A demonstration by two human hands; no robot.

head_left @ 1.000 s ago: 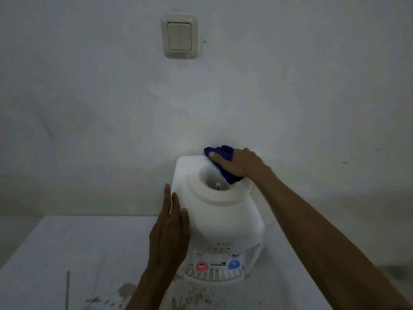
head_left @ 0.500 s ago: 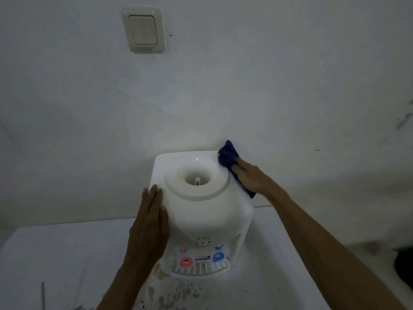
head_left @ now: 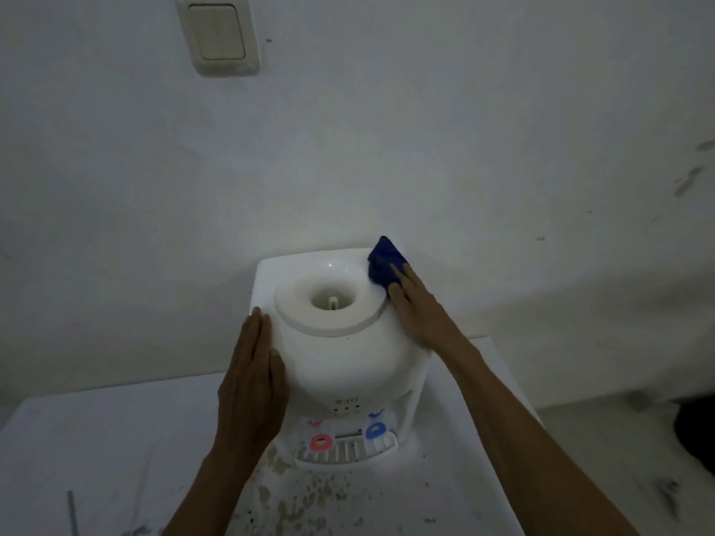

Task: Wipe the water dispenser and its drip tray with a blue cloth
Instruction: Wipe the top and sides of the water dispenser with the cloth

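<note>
The wall (head_left: 425, 129) fills the upper frame and carries a switch (head_left: 217, 32) at upper left. Below it, a white table (head_left: 96, 439) runs across the lower frame; its surface shows dark speckling near the front edge.

The dispenser (head_left: 340, 361) stands upright on the table with its back against or just beside the wall; the dim view does not settle which. Its front faces the camera. The round bottle well (head_left: 330, 299) on top opens upward.

The right arm (head_left: 522, 439) extends from lower right diagonally up and left. The right hand (head_left: 419, 307) lies palm-down on the rear right corner of the dispenser top, fingers extended, pressing the cloth (head_left: 385, 263) flat rather than clenching it. The cloth is bunched, dark blue, and tapers to a point directed up toward the wall; its long axis runs roughly front to back.

The left hand (head_left: 251, 381) lies flat and unclenched against the left flank of the dispenser, fingers together and pointing up toward the wall, grasping nothing.

The tray (head_left: 344, 452) sits at the base front, slatted, its long axis left to right. Above it are a red tap (head_left: 320, 442) at left and a blue tap (head_left: 374, 430) at right.
</note>
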